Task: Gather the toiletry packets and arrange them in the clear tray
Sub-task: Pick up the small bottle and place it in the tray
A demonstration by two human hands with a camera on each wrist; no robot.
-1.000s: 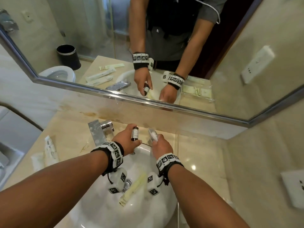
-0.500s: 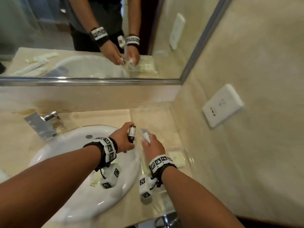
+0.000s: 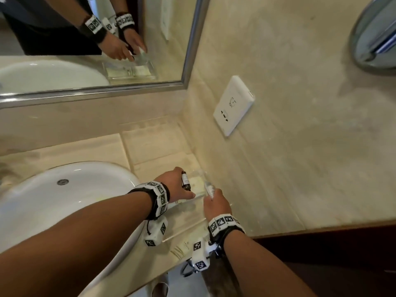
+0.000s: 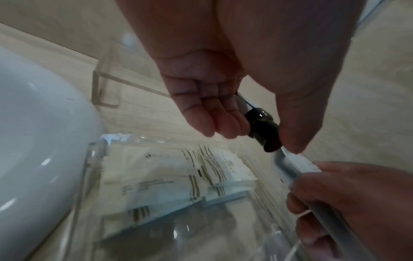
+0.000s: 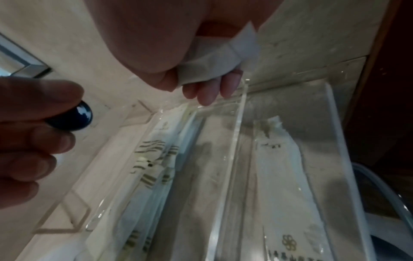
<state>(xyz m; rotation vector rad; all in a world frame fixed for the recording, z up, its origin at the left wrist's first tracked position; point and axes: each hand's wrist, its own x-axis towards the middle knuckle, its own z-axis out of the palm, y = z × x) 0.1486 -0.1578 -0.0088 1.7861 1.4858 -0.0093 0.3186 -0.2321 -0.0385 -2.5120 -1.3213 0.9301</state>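
Note:
The clear tray [image 3: 182, 232] sits on the beige counter to the right of the sink, and both hands hover over it. My left hand [image 3: 177, 186] pinches a small dark bottle [image 3: 185, 181] with a white label between thumb and fingers [image 4: 214, 120]. Beside it, my right hand [image 3: 214, 201] grips a crumpled clear-and-white packet [image 3: 209, 187], seen folded [image 5: 212, 60] in the right wrist view. Inside the tray, striped cream packets [image 4: 178, 176] fill one compartment. A long white packet [image 5: 281, 176] lies in another, past a clear divider [image 5: 239, 141].
The white sink [image 3: 64, 200] lies left of the tray. The tiled side wall with a white socket [image 3: 233, 106] stands close on the right. A mirror [image 3: 85, 39] runs along the back. The counter's front edge and a chrome ring [image 3: 188, 269] are just below my right wrist.
Both hands have moved right, from above the sink to over the clear tray, still holding the bottle and the packet. The head view swung right with them.

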